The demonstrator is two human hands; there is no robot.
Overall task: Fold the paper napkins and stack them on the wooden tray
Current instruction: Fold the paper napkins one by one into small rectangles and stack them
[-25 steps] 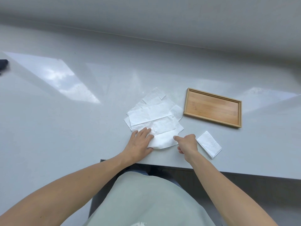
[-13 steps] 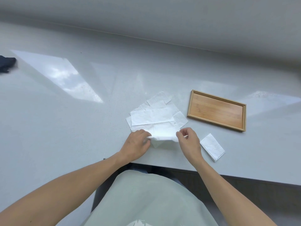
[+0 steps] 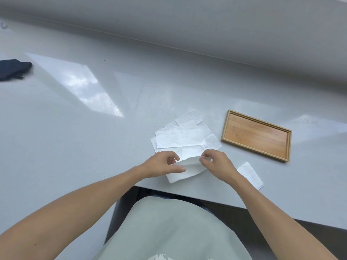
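While a loose pile of napkins (image 3: 185,136) lies just left of the wooden tray (image 3: 256,135), the left hand (image 3: 161,164) and right hand (image 3: 216,163) each pinch the top edge of one napkin (image 3: 185,170) nearer the person, mid-fold. One folded napkin (image 3: 250,175) waits below the tray, which holds nothing. Next, I judge, comes matching edges and pressing the crease.

We can't pin the place exactly; it looks like a plain indoor room, home or office. We see a glossy pale grey table (image 3: 93,147) reflecting window light and cloudy sky, a bare grey wall (image 3: 187,15) along its far edge, and a dark cloth (image 3: 13,71) at its left edge.
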